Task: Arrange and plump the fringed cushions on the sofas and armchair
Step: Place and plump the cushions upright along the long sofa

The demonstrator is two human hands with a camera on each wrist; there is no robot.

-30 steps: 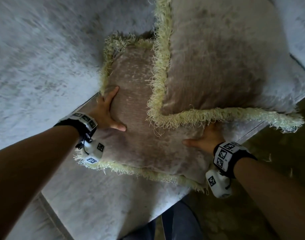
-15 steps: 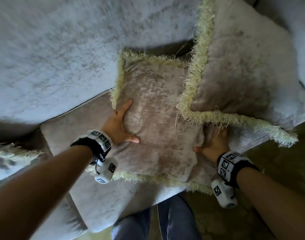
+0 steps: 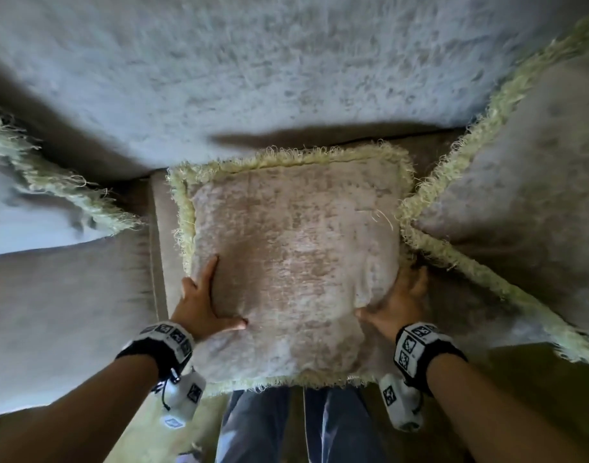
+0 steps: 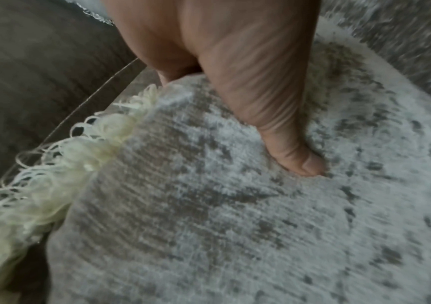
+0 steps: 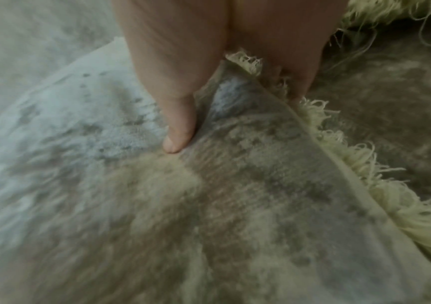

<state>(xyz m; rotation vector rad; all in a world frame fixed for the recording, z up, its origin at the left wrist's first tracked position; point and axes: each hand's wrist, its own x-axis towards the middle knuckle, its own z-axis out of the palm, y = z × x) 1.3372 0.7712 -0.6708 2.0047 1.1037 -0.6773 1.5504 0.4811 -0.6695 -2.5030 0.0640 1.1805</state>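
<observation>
While both hands, left hand (image 3: 199,304) and right hand (image 3: 398,304), gripped the middle cushion (image 3: 293,262), even inward squeezing seemed wisest.

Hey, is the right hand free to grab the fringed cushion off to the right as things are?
Probably not yet: the right hand grips the middle cushion, though the right cushion lies just beside it, unobstructed.

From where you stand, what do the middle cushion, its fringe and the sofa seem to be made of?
Middle cushion: probably velvet or chenille, beige, with a patchy sheen; it dents softly under the left hand and right hand.
Fringe: looks like pale yellow-cream yarn, with loose looped strands along the edge.
Sofa: seemingly a similar short-pile plush in grey-brown, with a piped seat seam.
</observation>
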